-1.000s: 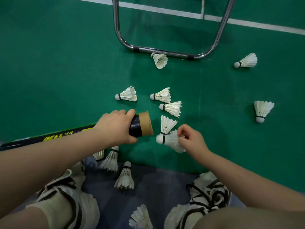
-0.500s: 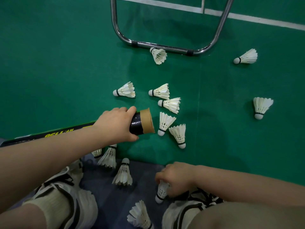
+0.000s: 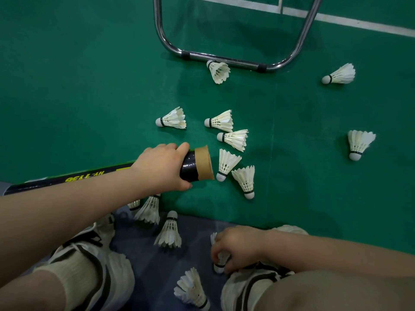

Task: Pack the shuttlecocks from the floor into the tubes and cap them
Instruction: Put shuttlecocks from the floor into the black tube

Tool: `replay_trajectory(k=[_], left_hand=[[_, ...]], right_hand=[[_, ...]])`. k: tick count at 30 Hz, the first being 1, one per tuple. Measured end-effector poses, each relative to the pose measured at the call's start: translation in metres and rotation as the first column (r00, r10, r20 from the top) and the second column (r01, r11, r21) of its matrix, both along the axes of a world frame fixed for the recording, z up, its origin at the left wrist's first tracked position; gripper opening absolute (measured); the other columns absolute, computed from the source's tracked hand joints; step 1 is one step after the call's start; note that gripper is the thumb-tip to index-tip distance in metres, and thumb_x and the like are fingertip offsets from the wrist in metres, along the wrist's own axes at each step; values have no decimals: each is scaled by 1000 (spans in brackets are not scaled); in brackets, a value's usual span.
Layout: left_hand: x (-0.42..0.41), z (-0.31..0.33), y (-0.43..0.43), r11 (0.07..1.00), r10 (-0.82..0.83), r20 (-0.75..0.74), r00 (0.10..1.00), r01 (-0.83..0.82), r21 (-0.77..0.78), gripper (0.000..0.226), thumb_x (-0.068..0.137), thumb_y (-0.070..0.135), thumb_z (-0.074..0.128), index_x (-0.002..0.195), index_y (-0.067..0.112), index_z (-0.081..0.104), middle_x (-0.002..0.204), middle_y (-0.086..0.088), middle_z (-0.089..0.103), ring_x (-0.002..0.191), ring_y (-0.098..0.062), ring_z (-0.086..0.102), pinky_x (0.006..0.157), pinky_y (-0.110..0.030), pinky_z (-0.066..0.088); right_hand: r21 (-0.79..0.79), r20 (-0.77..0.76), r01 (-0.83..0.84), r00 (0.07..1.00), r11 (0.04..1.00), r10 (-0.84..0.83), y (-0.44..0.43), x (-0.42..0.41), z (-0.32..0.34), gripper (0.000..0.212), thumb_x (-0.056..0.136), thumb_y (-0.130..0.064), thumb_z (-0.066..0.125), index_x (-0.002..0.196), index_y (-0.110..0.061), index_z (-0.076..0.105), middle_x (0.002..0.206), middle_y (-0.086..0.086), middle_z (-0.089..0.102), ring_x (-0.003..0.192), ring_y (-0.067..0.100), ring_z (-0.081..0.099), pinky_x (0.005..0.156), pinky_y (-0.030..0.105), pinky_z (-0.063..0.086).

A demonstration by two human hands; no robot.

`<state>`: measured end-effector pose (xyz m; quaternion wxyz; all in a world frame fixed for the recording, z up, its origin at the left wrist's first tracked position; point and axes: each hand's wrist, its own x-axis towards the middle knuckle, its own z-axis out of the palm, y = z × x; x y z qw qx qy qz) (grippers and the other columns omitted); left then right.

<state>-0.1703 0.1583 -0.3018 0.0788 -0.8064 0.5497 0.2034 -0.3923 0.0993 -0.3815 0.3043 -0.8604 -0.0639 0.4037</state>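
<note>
- The left hand [image 3: 162, 167] has its grip closed round the tube [image 3: 195, 164], fingers over the top and thumb underneath, just behind the brown cardboard end.
- The tube lies nearly flat above the green floor [image 3: 78, 86]. Its open mouth points to the person's right and its black body with yellow lettering runs back under the left forearm.
- The right hand [image 3: 239, 250] is low between the shoes, with its grip curled over one shuttlecock [image 3: 221, 261]. The cork points toward the person and most of the feathers are hidden by the fingers.
- Two shuttlecocks [image 3: 226, 163] [image 3: 244, 180] lie just beside the tube's mouth, corks toward the person.
- Three more [image 3: 173, 118] [image 3: 221, 122] [image 3: 234, 139] lie a little beyond the tube, corks to the left.
- Farther out, one [image 3: 219, 70] touches the metal frame [image 3: 224, 59], and two [image 3: 341, 75] [image 3: 359, 142] lie well apart on the right.
- On the grey mat [image 3: 139, 248] near the left shoe [image 3: 107, 265], loose shuttlecocks [image 3: 149, 209] [image 3: 169, 232] [image 3: 193, 288] lie with corks at varied angles. Another is partly hidden under the left forearm.
- The right shoe [image 3: 244, 288] sits just beneath the right hand.
</note>
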Motion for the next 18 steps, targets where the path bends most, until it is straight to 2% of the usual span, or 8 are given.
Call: replay_trajectory(k=[5, 9, 11, 13, 16, 18], left_hand=[[0, 1, 0, 1000, -5, -6, 1000, 5, 7, 54, 68, 55, 67, 93, 26, 29, 84, 4, 44, 76, -18, 44, 64, -31, 36], [0, 0, 1, 1000, -10, -3, 1000, 10, 10, 55, 67, 56, 66, 97, 24, 33, 86, 3, 45, 77, -18, 44, 64, -30, 37], [0, -1, 1, 1000, -11, 0, 1000, 11, 8, 56, 67, 57, 66, 101, 23, 36, 86, 3, 45, 77, -18, 44, 64, -31, 37], [0, 0, 1, 1000, -10, 0, 1000, 10, 6, 57, 67, 57, 66, 101, 23, 37, 85, 4, 45, 77, -18, 44, 64, -31, 37], [0, 1, 1, 1000, -8, 2, 1000, 8, 12, 57, 68, 57, 66, 103, 23, 37, 86, 4, 45, 78, -18, 44, 65, -31, 37], [1, 1, 2, 1000, -4, 2, 1000, 4, 17, 57, 68, 57, 66, 103, 23, 36, 86, 3, 44, 78, -18, 43, 65, -31, 37]], right_hand=[[28, -69, 66, 996, 997, -64, 1, -1, -2, 25, 84, -29, 62, 107, -21, 66, 112, 4, 61, 101, 26, 56, 85, 40, 47], [39, -28, 224, 974, 974, -223, -7, 8, 1, 23, 90, -20, 54, 107, -14, 69, 110, 3, 68, 99, 19, 61, 83, 24, 42], [55, -10, 424, 906, 904, -424, -17, 16, 4, 21, 87, -18, 58, 102, -13, 72, 103, 1, 71, 90, 11, 62, 76, 16, 38], [93, -42, 639, 769, 763, -638, -30, 23, 7, 17, 84, -15, 63, 96, -14, 74, 96, -2, 73, 79, 2, 60, 73, 12, 42], [81, -45, 740, 672, 668, -739, -43, 29, 11, 15, 83, -11, 63, 92, -16, 73, 91, -5, 71, 72, -2, 58, 71, 10, 45], [87, -25, 797, 601, 597, -799, -49, 33, 15, 16, 83, -7, 61, 85, -18, 72, 90, -6, 70, 79, 2, 59, 81, 17, 47]])
